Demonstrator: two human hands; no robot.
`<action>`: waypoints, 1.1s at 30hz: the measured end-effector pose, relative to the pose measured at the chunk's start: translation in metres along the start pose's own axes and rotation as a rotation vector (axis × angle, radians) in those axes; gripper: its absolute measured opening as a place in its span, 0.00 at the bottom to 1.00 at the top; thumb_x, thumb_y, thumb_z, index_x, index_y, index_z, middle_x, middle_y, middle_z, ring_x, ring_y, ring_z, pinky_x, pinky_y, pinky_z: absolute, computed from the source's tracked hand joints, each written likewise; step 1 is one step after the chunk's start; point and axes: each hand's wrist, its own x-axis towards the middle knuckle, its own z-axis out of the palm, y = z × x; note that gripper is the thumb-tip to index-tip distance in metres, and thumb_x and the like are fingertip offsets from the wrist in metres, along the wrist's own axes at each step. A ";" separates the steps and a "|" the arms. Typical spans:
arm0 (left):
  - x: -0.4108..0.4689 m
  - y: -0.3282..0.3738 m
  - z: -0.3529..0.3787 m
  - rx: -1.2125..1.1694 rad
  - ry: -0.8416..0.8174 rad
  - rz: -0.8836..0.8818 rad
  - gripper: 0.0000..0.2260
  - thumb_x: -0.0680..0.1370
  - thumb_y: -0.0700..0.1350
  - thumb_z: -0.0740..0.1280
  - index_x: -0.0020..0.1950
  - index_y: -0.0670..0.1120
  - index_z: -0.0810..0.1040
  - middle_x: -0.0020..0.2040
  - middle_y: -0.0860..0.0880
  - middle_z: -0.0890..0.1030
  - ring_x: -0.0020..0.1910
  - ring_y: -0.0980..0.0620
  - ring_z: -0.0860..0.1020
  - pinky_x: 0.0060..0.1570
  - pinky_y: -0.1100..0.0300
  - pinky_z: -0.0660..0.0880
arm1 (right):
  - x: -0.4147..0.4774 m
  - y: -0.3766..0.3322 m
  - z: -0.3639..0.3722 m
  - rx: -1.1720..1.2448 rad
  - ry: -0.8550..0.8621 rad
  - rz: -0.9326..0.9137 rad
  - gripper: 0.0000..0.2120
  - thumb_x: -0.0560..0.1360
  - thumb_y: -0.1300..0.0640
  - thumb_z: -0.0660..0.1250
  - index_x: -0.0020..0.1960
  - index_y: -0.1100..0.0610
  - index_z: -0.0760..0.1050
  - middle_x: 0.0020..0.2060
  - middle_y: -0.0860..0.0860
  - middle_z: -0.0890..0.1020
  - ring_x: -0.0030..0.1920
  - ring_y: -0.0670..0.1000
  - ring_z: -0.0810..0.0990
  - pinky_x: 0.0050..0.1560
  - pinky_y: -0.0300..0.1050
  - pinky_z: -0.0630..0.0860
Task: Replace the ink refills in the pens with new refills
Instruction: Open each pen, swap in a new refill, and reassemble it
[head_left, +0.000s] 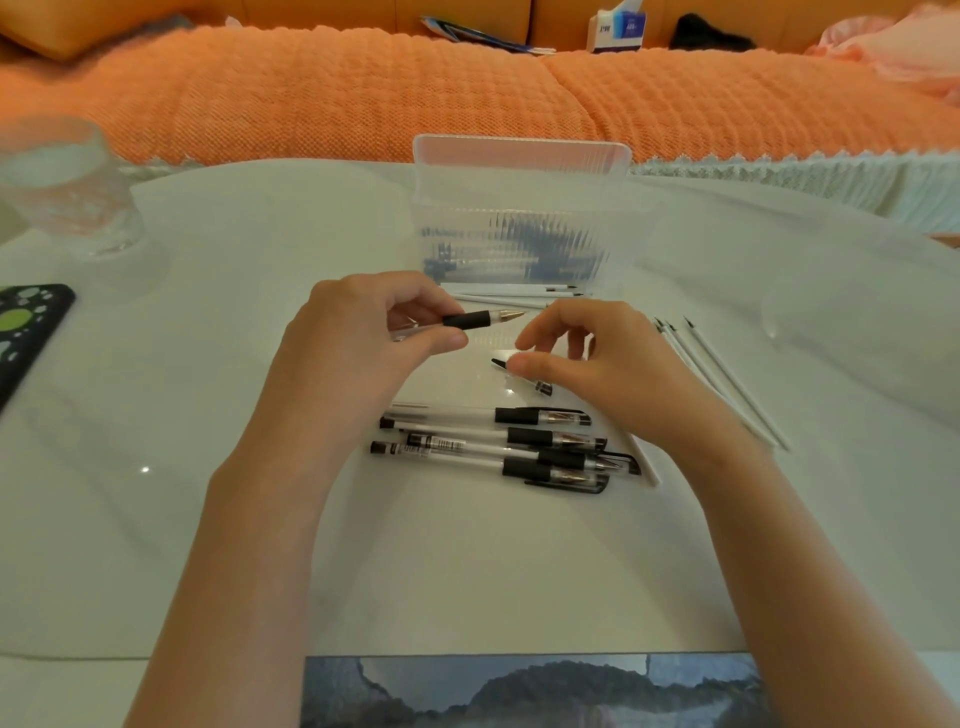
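My left hand (363, 338) holds a pen (483, 318). My thumb and fingers are curled round its clear body, just behind the black grip. The pen lies flat in the air, and its shiny tip points to 3 o'clock, toward my right hand (587, 364). My right hand is just past the tip, a little lower, at about 4 o'clock from it. It does not touch the pen. Its fingers are loosely bent and spread, and I see nothing held in them.

Under my right thumb a black cap (500, 362) lies on the table (208, 519). I cannot tell if my thumb touches it. A small black bit (544, 387) lies just beside it at 5 o'clock.

At 6 o'clock from my hands is a pile of pens (493, 447), between my two arms. They lie side by side with their black grips and caps toward 3 o'clock. One white refill (644, 462) lies at the right end of the pile and runs under my right wrist.

At 3 o'clock from my right hand are more white refills (727, 384), lying close together on a slant. At 12 o'clock stands a clear box (519, 218) with its lid up, and a few refills (519, 295) lie at its front edge.

Far off at 9 o'clock is a black phone (26, 332). At 10 o'clock is a glass (57, 182). Behind the table is an orange couch (363, 93).
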 end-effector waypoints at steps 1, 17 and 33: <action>0.000 0.000 0.000 0.000 0.006 -0.002 0.05 0.69 0.48 0.75 0.42 0.56 0.82 0.37 0.60 0.81 0.41 0.60 0.78 0.47 0.59 0.74 | 0.000 0.001 0.000 -0.054 -0.020 0.007 0.08 0.70 0.45 0.71 0.45 0.48 0.79 0.38 0.40 0.78 0.37 0.37 0.72 0.36 0.28 0.67; -0.001 -0.002 -0.006 -0.001 -0.024 -0.027 0.05 0.70 0.48 0.74 0.43 0.57 0.83 0.35 0.60 0.79 0.40 0.60 0.77 0.42 0.64 0.70 | -0.001 0.001 -0.014 0.246 0.140 -0.005 0.09 0.69 0.61 0.74 0.46 0.55 0.78 0.41 0.48 0.82 0.43 0.48 0.80 0.48 0.37 0.76; -0.001 0.007 0.007 0.066 -0.082 0.060 0.04 0.72 0.47 0.73 0.45 0.54 0.83 0.36 0.58 0.79 0.39 0.57 0.78 0.48 0.56 0.76 | -0.003 -0.012 -0.004 0.239 0.112 -0.096 0.06 0.68 0.61 0.74 0.44 0.58 0.80 0.38 0.48 0.83 0.40 0.45 0.80 0.46 0.33 0.75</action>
